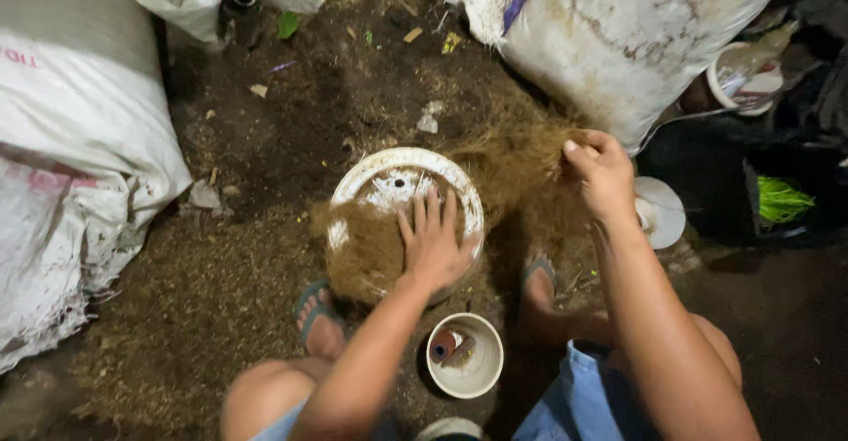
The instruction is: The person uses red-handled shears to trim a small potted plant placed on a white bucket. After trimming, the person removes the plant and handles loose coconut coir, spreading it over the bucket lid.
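The white pot (408, 195) is pressed under the flat, open left hand (433, 245), while brown fibre (517, 160) at three o'clock is pinched by the right hand (601, 174).

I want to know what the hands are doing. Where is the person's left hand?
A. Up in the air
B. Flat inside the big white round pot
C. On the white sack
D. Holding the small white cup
B: the left hand lies flat, fingers spread, pressing the brown fibre inside the big white round pot, while the right hand grabs loose fibre beside it.
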